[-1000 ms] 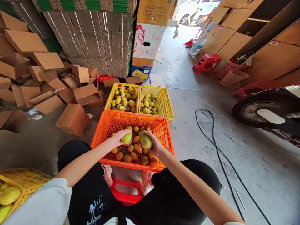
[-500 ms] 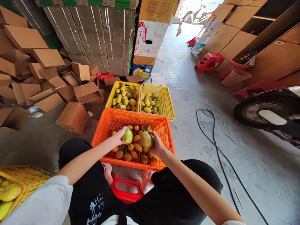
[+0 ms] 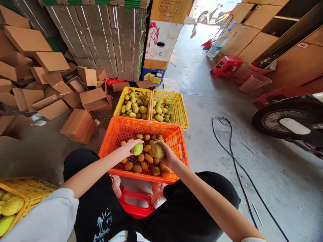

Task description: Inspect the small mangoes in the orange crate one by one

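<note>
Above an orange plastic crate (image 3: 106, 148), my left hand (image 3: 128, 148) is wrapped round a smooth, bright green fruit (image 3: 137, 149). My right hand (image 3: 168, 155) grips a larger, rough-skinned, dull olive-green fruit (image 3: 158, 150) a little to the right. The two held fruits are apart. Below them, several small orange-brown fruits (image 3: 137, 168) lie spread over the crate's floor, some with darker patches. Their exact kind I cannot make out. The crate sits between my knees.
Two yellow crates (image 3: 182, 101) of yellow-green fruit stand just beyond; another yellow crate (image 3: 32, 188) is at my left. Loose cardboard boxes (image 3: 77, 124) litter the floor. A black cable (image 3: 233, 158) and a motorbike wheel (image 3: 272, 121) lie to the right.
My left hand has turned over the green fruit, covering more of its top. The larger fruit has turned slightly in my right hand. Both stay held over the crate.
</note>
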`<state>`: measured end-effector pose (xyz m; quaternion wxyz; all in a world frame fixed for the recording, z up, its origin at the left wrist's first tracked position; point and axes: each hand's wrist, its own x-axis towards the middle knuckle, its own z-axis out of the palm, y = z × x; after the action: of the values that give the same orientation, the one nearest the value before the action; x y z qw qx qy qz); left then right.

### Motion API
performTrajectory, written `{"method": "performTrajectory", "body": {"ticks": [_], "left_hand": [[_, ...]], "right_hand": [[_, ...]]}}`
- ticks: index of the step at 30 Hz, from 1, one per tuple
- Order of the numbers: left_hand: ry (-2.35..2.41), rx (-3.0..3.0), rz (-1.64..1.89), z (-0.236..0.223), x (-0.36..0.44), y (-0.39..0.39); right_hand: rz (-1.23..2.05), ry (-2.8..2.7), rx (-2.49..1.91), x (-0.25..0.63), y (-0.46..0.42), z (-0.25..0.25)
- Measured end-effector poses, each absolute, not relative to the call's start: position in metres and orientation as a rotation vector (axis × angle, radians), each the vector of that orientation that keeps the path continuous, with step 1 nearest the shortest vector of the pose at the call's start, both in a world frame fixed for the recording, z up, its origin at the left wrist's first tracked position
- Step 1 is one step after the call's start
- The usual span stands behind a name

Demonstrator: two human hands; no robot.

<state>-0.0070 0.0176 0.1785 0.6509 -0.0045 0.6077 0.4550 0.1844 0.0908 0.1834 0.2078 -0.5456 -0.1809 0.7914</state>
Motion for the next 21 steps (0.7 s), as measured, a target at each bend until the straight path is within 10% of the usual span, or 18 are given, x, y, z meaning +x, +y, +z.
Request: {"method": "performTrajectory", "body": {"ticks": [21], "left_hand": [[1.378,-0.298,0.929,0.188,-0.008,0.021]], "right_hand": [[2.250,-0.469,-1.516,0.192,0.098,0.163]]}}
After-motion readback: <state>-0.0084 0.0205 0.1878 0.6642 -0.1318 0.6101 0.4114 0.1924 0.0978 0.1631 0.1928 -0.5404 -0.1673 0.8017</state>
